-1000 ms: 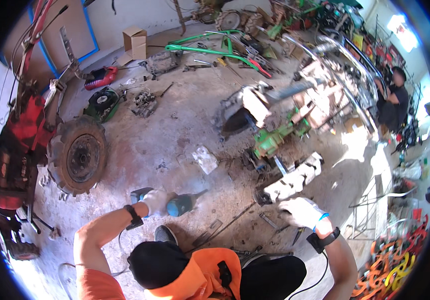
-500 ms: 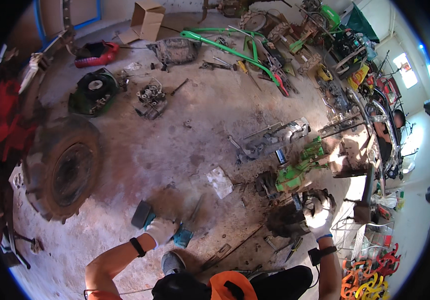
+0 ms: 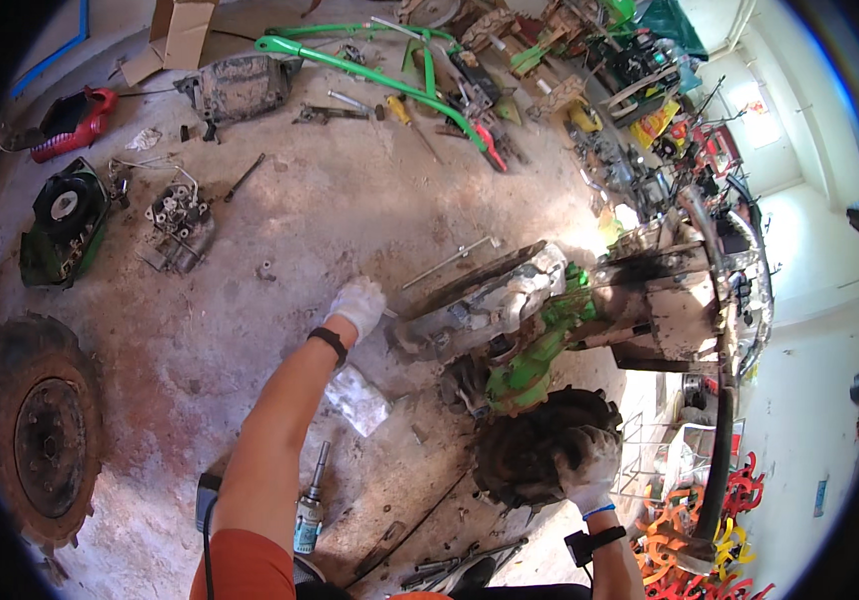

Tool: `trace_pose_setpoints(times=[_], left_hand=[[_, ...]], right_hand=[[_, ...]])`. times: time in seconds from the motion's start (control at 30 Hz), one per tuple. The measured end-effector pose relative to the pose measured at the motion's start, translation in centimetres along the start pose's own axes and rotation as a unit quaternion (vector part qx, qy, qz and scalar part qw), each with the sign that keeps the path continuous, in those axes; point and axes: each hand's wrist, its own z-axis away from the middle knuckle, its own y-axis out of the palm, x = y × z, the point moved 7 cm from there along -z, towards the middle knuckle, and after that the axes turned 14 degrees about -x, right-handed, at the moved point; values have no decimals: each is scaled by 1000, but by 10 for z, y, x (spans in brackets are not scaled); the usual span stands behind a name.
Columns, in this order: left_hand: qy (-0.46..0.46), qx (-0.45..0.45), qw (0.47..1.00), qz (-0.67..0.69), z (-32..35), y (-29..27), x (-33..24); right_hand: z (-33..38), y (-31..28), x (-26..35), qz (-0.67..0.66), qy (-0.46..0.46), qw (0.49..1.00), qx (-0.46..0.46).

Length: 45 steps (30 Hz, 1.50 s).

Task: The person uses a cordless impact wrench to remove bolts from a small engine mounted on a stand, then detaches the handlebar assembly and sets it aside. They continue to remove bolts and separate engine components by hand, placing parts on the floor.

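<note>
My left hand (image 3: 358,305), in a white glove, reaches out over the floor with its fingers curled round the end of a wrench (image 3: 391,314), beside a long dirty metal casing (image 3: 475,305). Under my left forearm lies a teal cordless drill (image 3: 308,522) with a long bit, partly hidden by the arm. My right hand (image 3: 590,470), also gloved, grips the lugs of a small black tyre (image 3: 520,450). That tyre is next to a green gear housing (image 3: 525,375) of a partly dismantled machine.
A flat, pale sheet (image 3: 358,402) lies below my left hand. At the left stands a big tractor wheel (image 3: 48,440). Farther off are an engine part (image 3: 180,220), a green frame (image 3: 360,72) and a cardboard box (image 3: 172,38). Orange, red and yellow tines (image 3: 690,520) are piled at lower right.
My left hand has let go of the drill and moved forward and right to the wrench. The view has shifted rightward. My right hand stays at the tyre.
</note>
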Motion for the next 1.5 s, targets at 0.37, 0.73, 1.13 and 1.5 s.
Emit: trace_pose_setpoints(times=[0.37,0.73,1.13,1.5], left_hand=[[-128,175,958,187,132,-118,18],[-168,90,801,567,245,-234,-195],[-224,83,813,531,255,-269,-226],[-75,105,787,603,174,-294,-389]], right_hand=[[6,6,-3,24,19,999,33],[11,-5,202,-349,43,908,228],[4,-55,70,-728,218,648,56],[16,-85,-1,-907,236,349,11]])
